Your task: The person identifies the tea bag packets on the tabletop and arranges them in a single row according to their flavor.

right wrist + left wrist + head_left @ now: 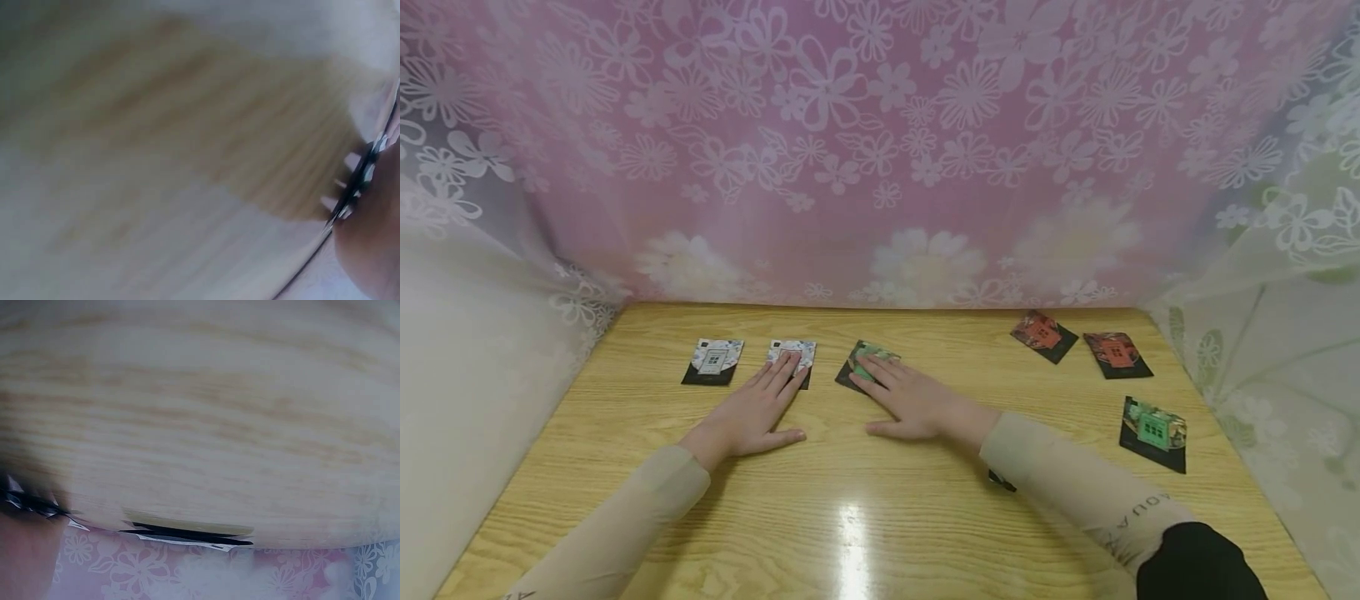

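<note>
Partly under flat hands point(752, 412): two packets point(794, 357).

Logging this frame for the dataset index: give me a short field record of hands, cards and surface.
surface: wooden table, floral curtain behind and at the sides
left hand: flat, straight fingers resting on a white-patterned card
right hand: flat, fingertips on a green card
untouched cards: a second white-patterned card at far left; two red cards at far right; another green card nearer on the right
partly hidden: dark corner under the right forearm, kind unclear
wrist views: blurred; only table grain and card edges
</note>
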Demonstrator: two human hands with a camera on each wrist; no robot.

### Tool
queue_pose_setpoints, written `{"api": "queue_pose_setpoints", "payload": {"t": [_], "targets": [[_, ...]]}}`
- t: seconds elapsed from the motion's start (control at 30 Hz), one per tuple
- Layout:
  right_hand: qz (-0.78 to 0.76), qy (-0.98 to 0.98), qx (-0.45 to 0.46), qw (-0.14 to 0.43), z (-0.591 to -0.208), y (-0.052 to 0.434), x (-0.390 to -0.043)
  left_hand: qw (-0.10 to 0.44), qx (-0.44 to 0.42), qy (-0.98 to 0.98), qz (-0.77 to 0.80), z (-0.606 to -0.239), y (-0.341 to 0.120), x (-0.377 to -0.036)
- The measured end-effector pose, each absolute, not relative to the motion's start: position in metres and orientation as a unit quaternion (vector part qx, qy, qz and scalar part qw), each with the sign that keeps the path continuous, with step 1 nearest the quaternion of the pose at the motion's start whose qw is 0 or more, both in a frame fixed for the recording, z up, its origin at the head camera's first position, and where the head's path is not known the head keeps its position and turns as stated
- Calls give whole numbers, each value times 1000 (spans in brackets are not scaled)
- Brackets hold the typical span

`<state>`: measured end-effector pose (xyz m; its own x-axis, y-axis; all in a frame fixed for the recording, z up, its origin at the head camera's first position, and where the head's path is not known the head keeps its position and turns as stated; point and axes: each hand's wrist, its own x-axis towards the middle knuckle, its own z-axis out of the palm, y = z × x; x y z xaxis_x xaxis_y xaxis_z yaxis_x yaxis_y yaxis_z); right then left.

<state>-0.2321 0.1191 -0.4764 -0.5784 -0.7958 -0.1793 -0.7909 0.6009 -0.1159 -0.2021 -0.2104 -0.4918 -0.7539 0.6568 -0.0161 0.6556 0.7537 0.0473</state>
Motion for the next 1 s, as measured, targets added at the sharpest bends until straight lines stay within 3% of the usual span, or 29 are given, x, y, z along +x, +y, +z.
{"api": "queue_pose_setpoints", "payload": {"t": [0.17, 0.63, 1.0], "targets": [[-2, 883, -459, 101, -475, 126, -235, 14, 354, 935, 18, -495, -211, -203], [-45, 915, -377, 132, -461, 101, -209, 28, 347, 937, 14, -495, -211, -205], [-29, 900, -417, 128, -469, 100, -221, 29, 346, 938, 12, -495, -212, -204]]}}
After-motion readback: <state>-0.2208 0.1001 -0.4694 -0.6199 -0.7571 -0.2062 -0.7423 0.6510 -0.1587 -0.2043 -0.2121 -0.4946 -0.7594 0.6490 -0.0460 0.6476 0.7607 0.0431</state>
